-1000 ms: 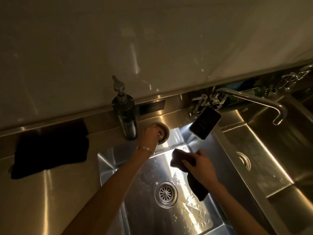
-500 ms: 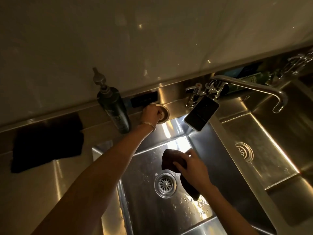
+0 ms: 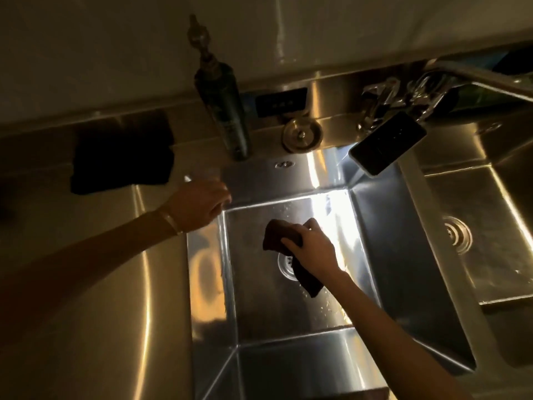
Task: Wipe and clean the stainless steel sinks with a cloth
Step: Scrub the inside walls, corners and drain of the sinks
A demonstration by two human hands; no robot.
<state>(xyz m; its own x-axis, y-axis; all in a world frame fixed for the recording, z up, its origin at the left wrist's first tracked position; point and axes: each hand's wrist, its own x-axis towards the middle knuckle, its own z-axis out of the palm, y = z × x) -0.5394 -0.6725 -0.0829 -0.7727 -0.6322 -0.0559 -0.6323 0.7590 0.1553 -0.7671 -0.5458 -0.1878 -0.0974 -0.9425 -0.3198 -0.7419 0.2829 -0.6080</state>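
Nearest the camera, two bare forearms reach in over a steel table [image 3: 86,284] with two basins set in it. The right hand [image 3: 313,249] is curled around a dark cloth [image 3: 278,233], gripping it low inside the nearer sink [image 3: 403,255]; the cloth hangs over the drain [image 3: 285,268] and hides part of it, with water droplets on the basin floor just beside it. The left hand [image 3: 199,206], a thin bracelet [image 3: 170,222] at its wrist, is over the sink's rear left corner (it is motion-blurred, so I cannot tell whether its fingers are straight or curled). To the right, across a steel divider, lies the second sink [image 3: 490,215] with its own drain [image 3: 457,235]. Behind the basins, on the back ledge, stand a dark pump bottle [image 3: 227,111], a round metal stopper [image 3: 301,135] and a phone [image 3: 386,144] propped tilted against the tap [image 3: 403,93]. A second dark cloth [image 3: 121,157] lies flat on the table at the far left, against the pale wall [image 3: 115,39].
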